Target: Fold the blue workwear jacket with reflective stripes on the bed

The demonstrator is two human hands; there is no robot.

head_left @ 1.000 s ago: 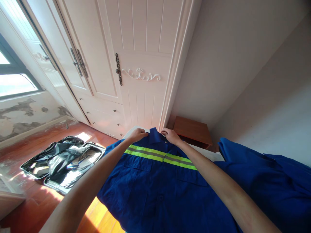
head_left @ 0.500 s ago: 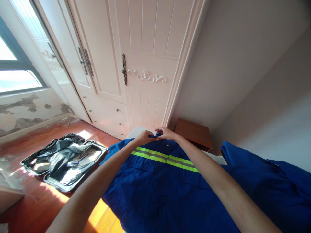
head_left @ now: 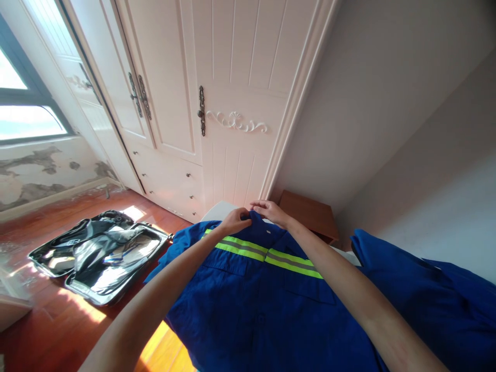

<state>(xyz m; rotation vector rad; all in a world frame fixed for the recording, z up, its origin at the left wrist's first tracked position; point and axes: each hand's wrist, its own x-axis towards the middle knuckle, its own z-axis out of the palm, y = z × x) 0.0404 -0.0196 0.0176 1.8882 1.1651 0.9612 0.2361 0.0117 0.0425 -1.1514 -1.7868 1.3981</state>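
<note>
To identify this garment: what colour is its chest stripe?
Chest stripe: yellow-green, grey centre band; head view.

A pale, whitish surface [head_left: 220,211] lay beneath a blue garment [head_left: 253,297] that hid most of it; only strips of its edge showed, at the garment's eleven o'clock and two o'clock. The garment was spread out at six o'clock, its yellow-green and grey band [head_left: 248,249] running from side to side. More blue cloth [head_left: 422,302] lay bunched at four o'clock; what it rested on was hidden. From nine round to seven o'clock stretched a reddish wooden floor [head_left: 50,330], brightly sunlit at seven. On it, between eight and nine o'clock, a suitcase [head_left: 101,299] lay open flat, both halves down, with dark and silvery items [head_left: 103,240] inside.
</note>
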